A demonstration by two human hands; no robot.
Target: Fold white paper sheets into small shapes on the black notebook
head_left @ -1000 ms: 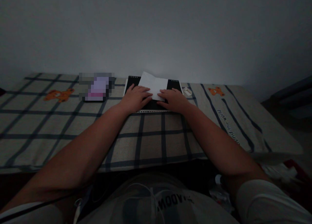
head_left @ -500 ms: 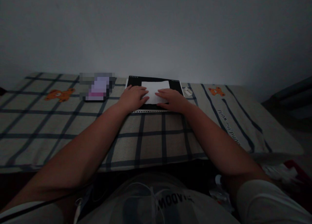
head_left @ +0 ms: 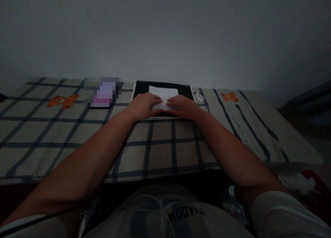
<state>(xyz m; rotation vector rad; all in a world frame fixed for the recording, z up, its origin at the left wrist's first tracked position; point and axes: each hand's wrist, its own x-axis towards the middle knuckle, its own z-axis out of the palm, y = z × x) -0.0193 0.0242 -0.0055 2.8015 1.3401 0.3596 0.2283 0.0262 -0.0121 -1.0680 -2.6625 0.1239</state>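
A small white sheet of paper (head_left: pixel 163 91) lies on a black notebook or pad with punched holes along its edges (head_left: pixel 141 88). My left hand (head_left: pixel 145 106) is over the paper's left side, fingers reaching across it and thumb at its near edge. From the right, my right hand (head_left: pixel 182 106) holds the sheet in the same way. Both thumb tips almost meet at the near edge of the paper, and the fingers cover much of its lower part. Whether the thumbs are under the edge is hard to see in the dim light.
A phone (head_left: pixel 104 93), partly blurred out, lies to the left on the checked cloth (head_left: pixel 160 151). A small whitish scrap (head_left: pixel 199 97) sits just right of the notebook. Behind everything rises a plain wall (head_left: pixel 165 34). Crumpled plastic (head_left: pixel 297 183) shows below the right edge.
My hands have come closer together, so the thumbs now nearly touch. The white sheet has turned slightly, its far right corner a little nearer to me.
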